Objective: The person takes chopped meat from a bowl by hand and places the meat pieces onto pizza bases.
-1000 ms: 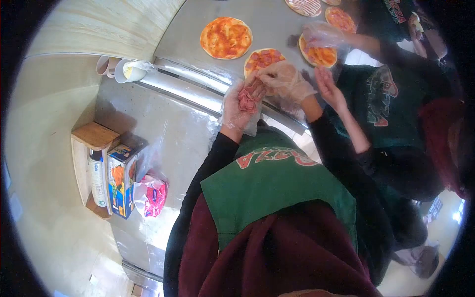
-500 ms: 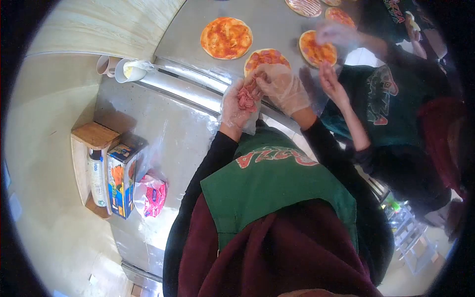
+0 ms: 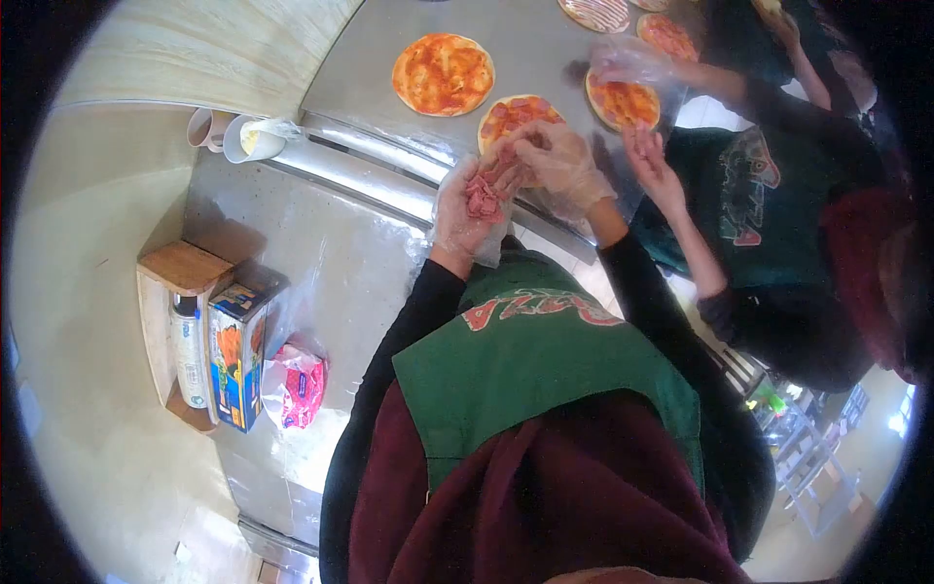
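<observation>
My left hand (image 3: 457, 216), in a clear plastic glove, is cupped around a small heap of chopped ham (image 3: 484, 198). Just to its right, my right hand (image 3: 566, 167), gloved too, has thumb and fingers drawn together; what lies between the fingertips is hidden. Both hands are at the table's near edge, in front of a pizza base with sauce and ham pieces (image 3: 516, 111), whose near part the right hand covers. Further left lies a pizza base with only red sauce showing (image 3: 443, 75).
At right, a co-worker's gloved hand (image 3: 637, 60) hovers over another sauced pizza base (image 3: 623, 101). More topped bases (image 3: 595, 12) lie behind on the metal table (image 3: 545, 49). Left are two cups (image 3: 251, 141), a wooden shelf (image 3: 187, 268), a box (image 3: 236, 355) and a pink packet (image 3: 304, 389).
My right hand has shifted slightly, its wrist turning a little right; my left hand stays nearly still around the ham. The co-worker's gloved hand has moved left over their pizza base.
</observation>
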`<state>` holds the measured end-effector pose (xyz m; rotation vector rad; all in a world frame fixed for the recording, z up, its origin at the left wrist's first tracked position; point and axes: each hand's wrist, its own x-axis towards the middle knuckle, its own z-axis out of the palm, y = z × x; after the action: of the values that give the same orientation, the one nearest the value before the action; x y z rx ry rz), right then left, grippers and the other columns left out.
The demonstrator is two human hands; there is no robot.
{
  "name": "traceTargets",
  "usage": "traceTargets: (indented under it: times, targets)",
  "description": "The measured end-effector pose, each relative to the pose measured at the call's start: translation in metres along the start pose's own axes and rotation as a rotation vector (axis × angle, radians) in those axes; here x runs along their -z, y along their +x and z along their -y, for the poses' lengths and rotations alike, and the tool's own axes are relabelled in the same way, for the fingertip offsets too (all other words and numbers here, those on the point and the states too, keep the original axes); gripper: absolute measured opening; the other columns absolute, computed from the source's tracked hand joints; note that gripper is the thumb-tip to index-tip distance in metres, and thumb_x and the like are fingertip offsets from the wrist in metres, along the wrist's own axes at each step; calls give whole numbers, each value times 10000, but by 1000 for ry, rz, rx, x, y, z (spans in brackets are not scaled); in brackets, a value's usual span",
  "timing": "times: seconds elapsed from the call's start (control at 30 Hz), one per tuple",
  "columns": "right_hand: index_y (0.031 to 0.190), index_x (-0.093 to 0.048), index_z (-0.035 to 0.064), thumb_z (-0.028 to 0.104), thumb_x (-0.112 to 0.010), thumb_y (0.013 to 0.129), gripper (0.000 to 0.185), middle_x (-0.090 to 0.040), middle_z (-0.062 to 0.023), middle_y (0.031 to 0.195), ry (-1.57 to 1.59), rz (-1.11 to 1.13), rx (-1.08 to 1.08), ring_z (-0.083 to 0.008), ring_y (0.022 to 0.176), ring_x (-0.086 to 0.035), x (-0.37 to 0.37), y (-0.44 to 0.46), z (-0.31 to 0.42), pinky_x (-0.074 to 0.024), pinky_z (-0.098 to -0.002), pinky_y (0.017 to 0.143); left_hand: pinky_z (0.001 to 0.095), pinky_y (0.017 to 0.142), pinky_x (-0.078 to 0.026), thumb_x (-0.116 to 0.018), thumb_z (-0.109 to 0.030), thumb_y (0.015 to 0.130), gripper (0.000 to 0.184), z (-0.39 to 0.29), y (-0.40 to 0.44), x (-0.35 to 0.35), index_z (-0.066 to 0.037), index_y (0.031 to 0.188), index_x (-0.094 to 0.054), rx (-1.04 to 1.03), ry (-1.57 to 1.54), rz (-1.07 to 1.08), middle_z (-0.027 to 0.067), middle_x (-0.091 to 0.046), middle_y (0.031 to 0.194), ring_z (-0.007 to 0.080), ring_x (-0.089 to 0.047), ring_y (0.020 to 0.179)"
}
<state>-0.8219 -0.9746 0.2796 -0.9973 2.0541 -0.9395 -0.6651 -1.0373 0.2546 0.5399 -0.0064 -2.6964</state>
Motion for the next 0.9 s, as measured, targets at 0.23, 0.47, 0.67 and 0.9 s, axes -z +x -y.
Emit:
traceTargets:
  times: [0.23, 0.47, 0.67, 0.9]
  targets:
    - [959, -698, 43, 297, -635, 807, 303, -686, -136, 830, 160, -193, -129, -228, 804, -665, 39, 20, -28, -503, -302, 737, 427, 1112, -288, -311, -257, 982, 513, -13, -4, -4, 52, 1392, -310, -63, -37, 63, 226, -366, 1422, 347, -369, 1319]
    - [984, -687, 52, 322, -610, 839, 316, -684, -83, 852, -290, -29, -152, -154, 794, -637, 38, 29, -47, -491, -291, 737, 450, 1134, -238, -321, -243, 979, 522, -25, -10, -3, 48, 1407, -256, -133, -61, 79, 226, -293, 1464, 357, -293, 1360]
    - [967, -692, 122, 392, -585, 823, 323, -684, -108, 895, -493, -62, -235, -228, 825, -653, 20, 33, -46, -491, -351, 773, 453, 1135, -238, -363, -252, 969, 534, -16, -14, -4, 54, 1397, -273, -118, -72, 82, 222, -293, 1465, 362, -293, 1358]
    - [963, -680, 114, 354, -615, 816, 289, -675, -115, 876, -339, -251, -47, -261, 817, -653, 26, 26, -39, -495, -372, 758, 437, 1126, -258, -304, -262, 983, 527, -8, -7, -4, 52, 1405, -282, -68, -37, 42, 221, -336, 1443, 345, -323, 1347]
